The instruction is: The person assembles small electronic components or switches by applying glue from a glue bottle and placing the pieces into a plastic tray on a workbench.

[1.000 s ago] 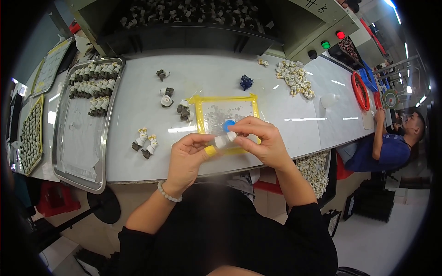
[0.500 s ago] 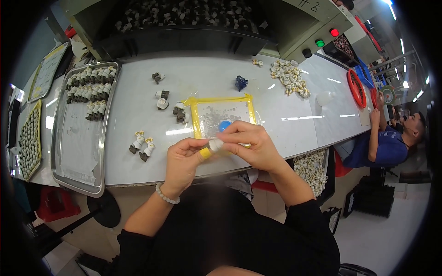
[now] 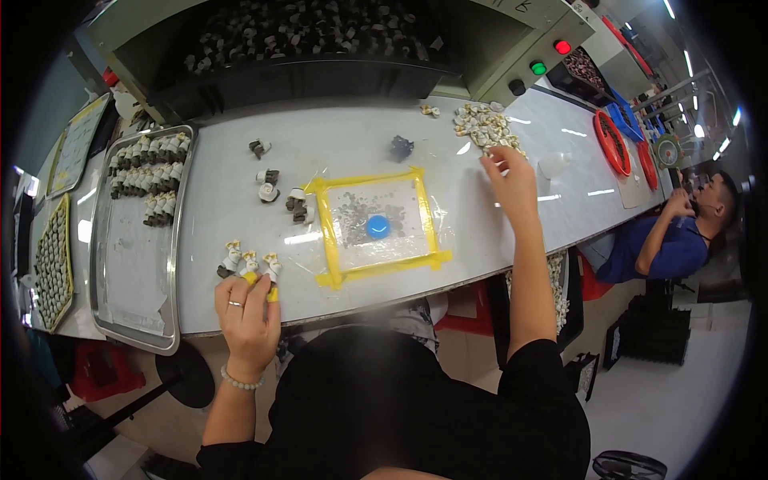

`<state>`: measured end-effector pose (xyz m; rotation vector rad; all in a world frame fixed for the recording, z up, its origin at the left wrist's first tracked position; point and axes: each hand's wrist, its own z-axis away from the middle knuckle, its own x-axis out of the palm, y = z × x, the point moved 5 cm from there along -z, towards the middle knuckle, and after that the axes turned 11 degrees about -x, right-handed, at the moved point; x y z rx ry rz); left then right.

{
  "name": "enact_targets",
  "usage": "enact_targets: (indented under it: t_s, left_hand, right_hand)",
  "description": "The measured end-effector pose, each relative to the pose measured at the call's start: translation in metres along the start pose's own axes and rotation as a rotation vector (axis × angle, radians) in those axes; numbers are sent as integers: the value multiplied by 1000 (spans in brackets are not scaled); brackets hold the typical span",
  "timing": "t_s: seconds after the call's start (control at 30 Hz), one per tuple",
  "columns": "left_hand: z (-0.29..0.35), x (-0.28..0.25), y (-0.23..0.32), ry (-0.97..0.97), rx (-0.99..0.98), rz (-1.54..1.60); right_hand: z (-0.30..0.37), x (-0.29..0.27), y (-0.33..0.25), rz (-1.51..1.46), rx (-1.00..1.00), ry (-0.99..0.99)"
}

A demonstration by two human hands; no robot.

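At the front left of the table, my left hand (image 3: 246, 316), with yellow covers on some fingertips, is closed on a small white figurine (image 3: 272, 266) with a yellowish top. Two similar figurines (image 3: 231, 254) stand beside it, partly behind the fingers. My right hand (image 3: 512, 182) reaches to the near edge of a pile of small white-and-yellow pieces (image 3: 478, 122). Its thumb and fingers are curled together there; whatever they pinch is too small to make out. Between the hands lies a yellow-taped clear sheet (image 3: 368, 258) with a blue round cap (image 3: 378, 227) on it.
Several white-and-dark figurine parts (image 3: 268, 192) lie left of the taped sheet. A metal tray (image 3: 132, 300) holding rows of them is at the left. A dark blue lump (image 3: 402, 147) sits behind the sheet. A machine with a black bin (image 3: 312, 76) borders the back. A co-worker (image 3: 664, 240) sits at right.
My hands have parted: the left brought the white piece down to the figurines at front left, and the right moved away to the white-and-yellow pile. The blue cap is now fully uncovered.
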<state>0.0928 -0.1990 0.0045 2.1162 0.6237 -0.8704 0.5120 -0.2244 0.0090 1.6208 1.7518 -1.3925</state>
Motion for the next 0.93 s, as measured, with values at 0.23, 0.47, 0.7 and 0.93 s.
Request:
enact_targets:
  t_s: [0.23,0.47,0.7,0.93]
  left_hand:
    - [-34,-2,6,78,-67,-7]
    - [-91,19,-3,-58,-117,-12]
    - [-106,46,-29,-273,-258,84]
    - [-108,51,-35,-442,-484,258]
  right_hand:
    - [-18,15,0,98,45,-96]
    - [20,19,-76,-137,-291,-170]
    - [38,16,-102,-80,-447,-208]
    - [37,26,-81,-174,-337,-225]
